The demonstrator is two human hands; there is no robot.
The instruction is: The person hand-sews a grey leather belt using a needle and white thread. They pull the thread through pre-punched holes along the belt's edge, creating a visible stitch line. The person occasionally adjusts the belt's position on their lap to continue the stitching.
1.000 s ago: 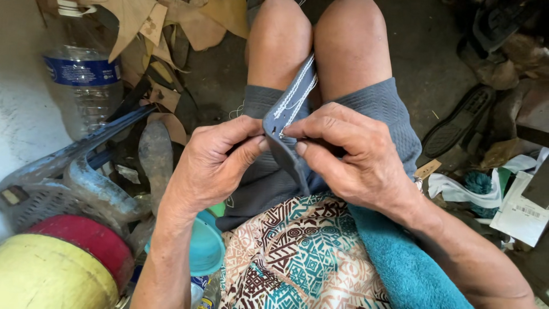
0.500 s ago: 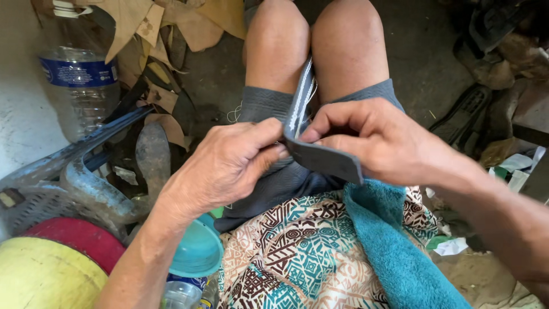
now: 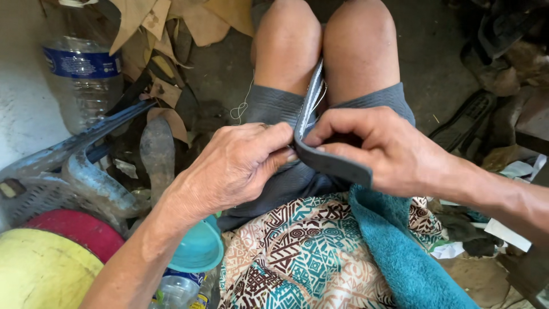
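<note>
While pinched: strap (image 3: 320,157), both hands.

The scene is lit evenly by soft daylight from above, and the knees (image 3: 326,40) are brightest. Soft shadow is cast beneath the hands. A pale glare is seen on the plastic bottle (image 3: 80,74). Slight stretching is noticed at the edges.

both forearms reach in from below and meet over the lap. the left hand (image 3: 237,166) lies knuckles up, thumb and fingertips pinched shut. the right hand (image 3: 374,146) faces it, fingers curled, thumb pressing at the same grip.
</note>
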